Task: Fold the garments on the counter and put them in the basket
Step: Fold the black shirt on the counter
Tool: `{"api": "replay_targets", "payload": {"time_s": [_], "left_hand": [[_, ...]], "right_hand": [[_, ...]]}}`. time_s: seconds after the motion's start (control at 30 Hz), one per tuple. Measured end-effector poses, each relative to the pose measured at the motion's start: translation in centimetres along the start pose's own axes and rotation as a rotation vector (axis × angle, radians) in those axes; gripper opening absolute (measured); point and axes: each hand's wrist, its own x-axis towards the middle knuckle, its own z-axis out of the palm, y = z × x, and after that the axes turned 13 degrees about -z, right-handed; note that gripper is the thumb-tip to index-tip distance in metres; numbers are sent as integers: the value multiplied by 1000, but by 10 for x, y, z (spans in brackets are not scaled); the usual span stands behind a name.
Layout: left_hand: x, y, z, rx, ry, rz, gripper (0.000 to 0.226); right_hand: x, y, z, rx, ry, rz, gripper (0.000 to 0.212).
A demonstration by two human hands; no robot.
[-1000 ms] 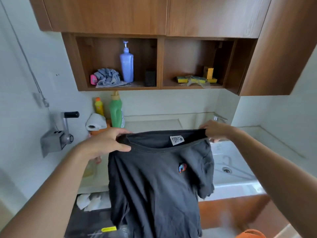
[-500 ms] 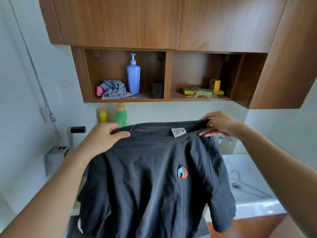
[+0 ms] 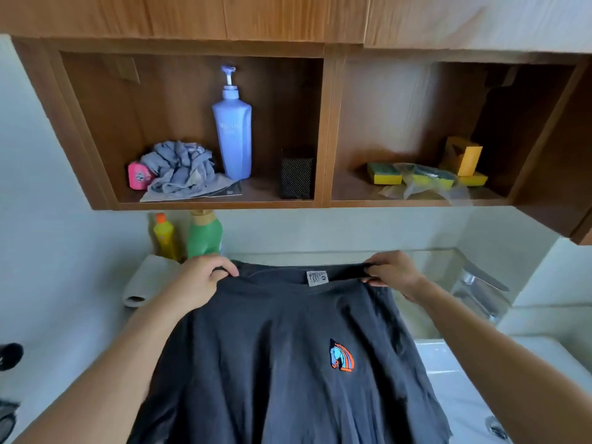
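Dark grey T-shirt [image 3: 272, 363] with a blue-and-orange horse-head emblem [image 3: 341, 355] and white neck label [image 3: 317, 278]; lavender pump bottle [image 3: 232, 129]; green bottle [image 3: 205, 236]; yellow, orange-capped bottle [image 3: 164, 236]; brown wood shelf [image 3: 221, 205].

- Yellow bottle [image 3: 164, 235], green bottle [image 3: 205, 237] and paper roll [image 3: 147, 280] crowd behind the left hand [image 3: 201, 277].
- Faucet [image 3: 480, 283] juts near the right hand [image 3: 392, 272].
- T-shirt [image 3: 272, 363] screens everything below; bare wall above it.

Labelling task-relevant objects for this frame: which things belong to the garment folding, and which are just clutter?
In the job: dark T-shirt, gripped at its top edge by left hand and right hand. No basket in view.
Lying about: blue pump bottle, grey rag, sponges, green bottle, yellow bottle, paper roll, tap.
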Motion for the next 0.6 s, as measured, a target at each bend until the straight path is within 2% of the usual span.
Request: {"api": "replay_targets", "payload": {"time_s": [0.07, 0.1, 0.13, 0.17, 0.2, 0.23, 0.4, 0.5, 0.6], "left_hand": [[45, 3, 13, 82, 77, 7, 44], [66, 5, 19, 136, 118, -1, 36], [87, 4, 28, 205, 148, -22, 33], [102, 3, 35, 290, 153, -58, 40], [112, 1, 46, 369, 121, -108, 52], [117, -2, 58, 408, 73, -153, 61], [66, -26, 166, 392, -267, -228, 65], [22, -46, 213, 455, -435, -321, 73], [4, -65, 233, 504, -470, -342, 83]], "right_hand": [[46, 13, 7, -13, 58, -51, 9], [66, 18, 11, -15, 88, -92, 12], [85, 23, 17, -12, 89, -115, 32], [95, 26, 23, -2, 53, -147, 55], [101, 32, 31, -20, -5, -173, 70], [106, 41, 39, -72, -59, -191, 76], [80, 131, 63, -369, -204, -65, 55], [59, 169, 54, -395, -99, 12, 54], [45, 195, 37, -422, 13, 158, 54]]}}
